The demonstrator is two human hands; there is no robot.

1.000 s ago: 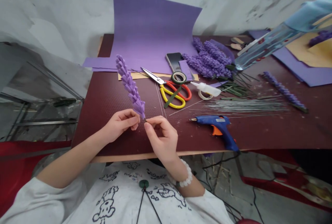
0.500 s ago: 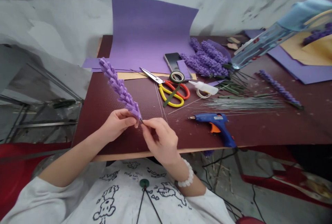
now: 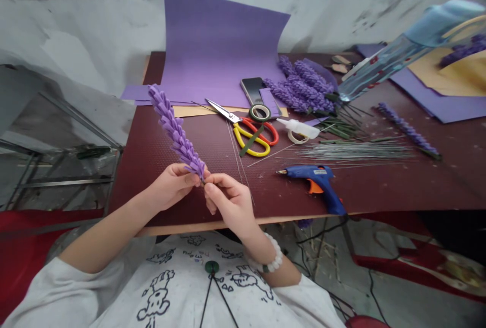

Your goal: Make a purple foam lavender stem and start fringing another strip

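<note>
A purple foam lavender spike (image 3: 174, 133) with layered, fringed petals rises up and to the left from my hands. My left hand (image 3: 172, 185) grips its lower end between thumb and fingers. My right hand (image 3: 228, 199), with a white beaded bracelet, pinches the thin dark stem (image 3: 203, 181) right at the spike's base. The fingers mostly hide that stem. Both hands touch each other's fingertips just above the front of the maroon worktable (image 3: 152, 166).
On the table lie scissors (image 3: 246, 135), green tape (image 3: 260, 113), a glue bottle (image 3: 298, 128), a blue glue gun (image 3: 315, 183), a phone (image 3: 251, 90), bundled wires (image 3: 353, 152), finished lavender spikes (image 3: 299, 87), and purple foam sheets (image 3: 216, 49). A glass vase (image 3: 379, 70) lies tilted at right.
The spike has tilted further left from its earlier, more upright lean. My hands have drawn closer together, and my right hand has shifted left toward the spike's base.
</note>
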